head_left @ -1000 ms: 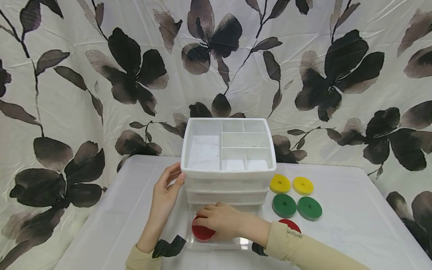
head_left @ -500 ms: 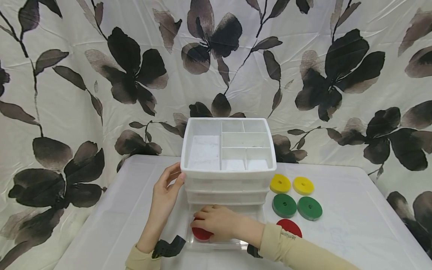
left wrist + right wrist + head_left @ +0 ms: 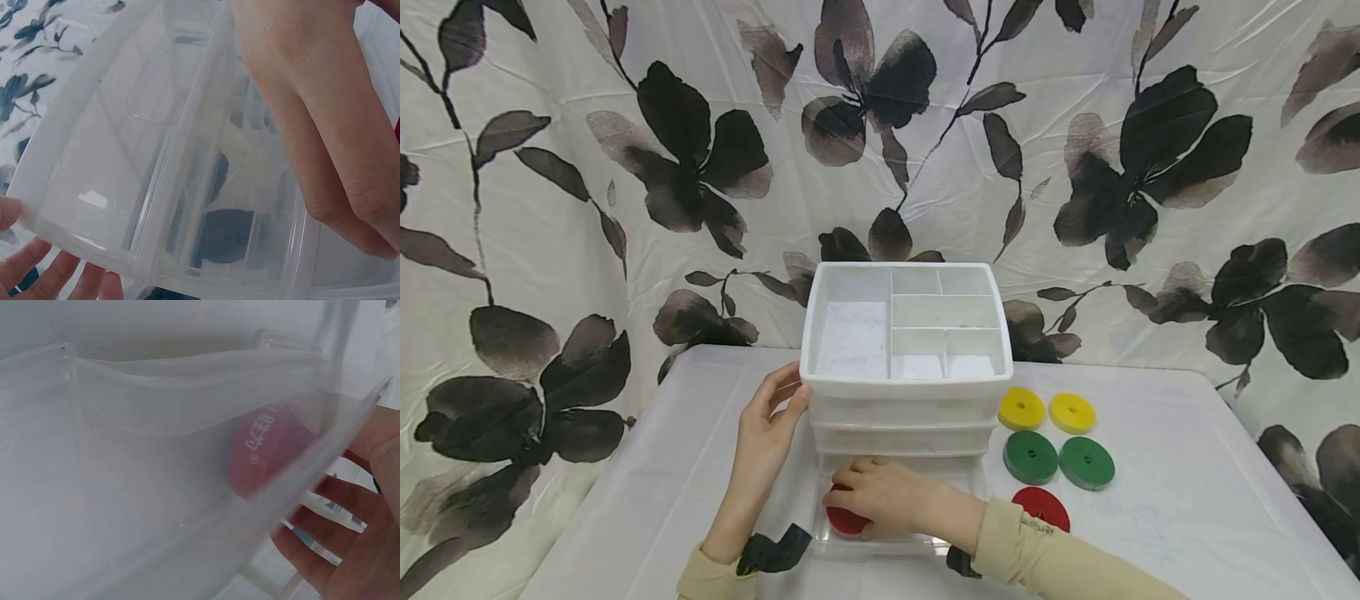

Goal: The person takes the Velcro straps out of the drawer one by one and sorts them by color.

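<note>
A white plastic drawer unit (image 3: 910, 403) stands on the table, its clear bottom drawer (image 3: 917, 546) pulled out toward me. My left hand (image 3: 765, 429) rests against the unit's left side, fingers fairly straight and thumb at the front corner. Inside the drawer's left part, my right hand (image 3: 883, 497) has its fingers curled over a red disc (image 3: 847, 521). In the right wrist view white lettering shows on the red disc (image 3: 265, 450), seen through the drawer wall. The hand covers part of that disc.
To the unit's right lie two yellow discs (image 3: 1021, 408), two green discs (image 3: 1030, 457) and another red disc (image 3: 1041, 508), partly behind the right sleeve. The unit's top tray (image 3: 906, 382) has dividers. A floral cloth (image 3: 865, 192) hangs behind the table (image 3: 1180, 442).
The right hand and forearm have shifted slightly to the left and down, uncovering more of the red disc on the table. The left hand has stayed on the unit.
</note>
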`<control>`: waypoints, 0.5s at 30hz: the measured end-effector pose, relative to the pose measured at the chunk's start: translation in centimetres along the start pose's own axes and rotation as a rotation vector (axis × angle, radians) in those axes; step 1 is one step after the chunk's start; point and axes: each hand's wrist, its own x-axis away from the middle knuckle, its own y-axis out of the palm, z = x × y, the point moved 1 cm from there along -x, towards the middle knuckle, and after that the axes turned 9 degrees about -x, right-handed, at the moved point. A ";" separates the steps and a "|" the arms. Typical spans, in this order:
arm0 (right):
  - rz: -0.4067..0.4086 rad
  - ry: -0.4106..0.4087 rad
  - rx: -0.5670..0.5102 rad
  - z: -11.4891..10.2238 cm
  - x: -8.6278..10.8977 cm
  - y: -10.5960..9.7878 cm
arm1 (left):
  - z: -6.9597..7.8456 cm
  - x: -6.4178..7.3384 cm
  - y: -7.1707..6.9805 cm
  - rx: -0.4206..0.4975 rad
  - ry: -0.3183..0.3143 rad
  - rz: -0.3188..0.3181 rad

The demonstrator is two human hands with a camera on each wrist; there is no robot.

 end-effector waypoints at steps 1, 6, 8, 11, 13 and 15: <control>0.005 -0.001 0.000 0.0 0.0 0.0 | 0.0 0.0 0.0 -0.001 0.002 0.001; 0.009 0.002 -0.017 0.1 0.2 0.0 | 0.0 0.0 -0.1 0.015 -0.010 -0.012; 0.011 0.003 -0.023 0.2 0.4 0.0 | 0.0 0.0 -0.1 0.019 -0.012 -0.017; 0.016 0.012 -0.033 0.3 0.7 -0.2 | 0.1 0.0 -0.1 0.021 -0.010 -0.019; 0.015 0.025 -0.047 0.4 0.9 -0.3 | 0.1 0.0 -0.1 0.023 -0.008 -0.015; 0.012 0.039 -0.070 0.5 1.2 -0.5 | 0.1 0.0 -0.1 0.024 -0.007 -0.012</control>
